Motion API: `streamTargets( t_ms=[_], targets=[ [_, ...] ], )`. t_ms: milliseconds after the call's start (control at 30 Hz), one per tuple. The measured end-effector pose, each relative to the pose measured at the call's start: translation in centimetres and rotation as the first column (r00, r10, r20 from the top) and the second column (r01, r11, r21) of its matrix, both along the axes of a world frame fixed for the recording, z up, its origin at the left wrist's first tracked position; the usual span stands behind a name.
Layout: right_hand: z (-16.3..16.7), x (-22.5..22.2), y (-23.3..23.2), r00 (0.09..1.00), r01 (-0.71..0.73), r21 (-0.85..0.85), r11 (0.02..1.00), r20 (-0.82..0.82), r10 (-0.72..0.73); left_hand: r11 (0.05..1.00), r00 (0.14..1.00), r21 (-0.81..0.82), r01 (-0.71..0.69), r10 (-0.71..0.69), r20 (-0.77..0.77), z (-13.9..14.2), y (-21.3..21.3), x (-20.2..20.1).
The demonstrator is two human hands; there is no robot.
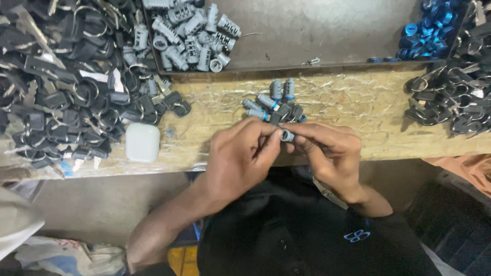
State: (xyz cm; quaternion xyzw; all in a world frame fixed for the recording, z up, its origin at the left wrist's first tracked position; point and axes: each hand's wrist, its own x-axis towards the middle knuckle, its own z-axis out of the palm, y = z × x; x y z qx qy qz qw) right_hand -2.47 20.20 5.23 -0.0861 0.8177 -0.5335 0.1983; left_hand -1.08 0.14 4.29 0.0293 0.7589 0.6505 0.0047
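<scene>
Metal tray (327, 30) of lock cylinders (192, 33)

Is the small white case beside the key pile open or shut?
Shut: the white case lies flat on the bench, its lid closed with no gap showing.

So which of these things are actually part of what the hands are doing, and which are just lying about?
In use:
- small grey lock cylinder, pinched between the left hand and right hand
- cluster of grey cylinders and black keys just beyond the hands

Lying about:
- heap of black-headed keys
- tray of grey cylinders
- blue rings
- white rounded case
- keys on rings
</scene>
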Motion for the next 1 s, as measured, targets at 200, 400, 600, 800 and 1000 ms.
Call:
streamTargets(
  t_ms=[200,400,600,800,1000],
  targets=[
    [1.0,1.5,-2.9,0.964,0.114,-0.067,0.991,-0.236,-0.127,0.982,0.952,-0.073,-0.174,0.149,-0.268,-0.6,1.5,2.0],
    [2.3,-2.5,1.8,0.947,-0.26,-0.011,0.966,-0.196,0.253,0.795,0.973,0.563,-0.226,0.16,0.166,-2.5,0.8,2.6],
    [0.9,-11.0,10.7,0.849,0.294,0.691,0.66,-0.506,0.152,0.822,0.959,0.501,-0.272,0.19,0.209,-4.2,-0.7,2.5],
    [-1.2,-12.9,8.4,0.769,0.235,0.765,0.6,-0.524,0.366,0.871,0.955,0.412,-0.267,0.182,0.235,-4.2,-0.9,2.5],
    [-0.4,-11.4,5.3,0.801,0.172,0.715,0.677,-0.502,0.327,0.845,0.963,0.466,-0.261,0.19,0.194,-4.5,-0.7,1.8]
  ],
)
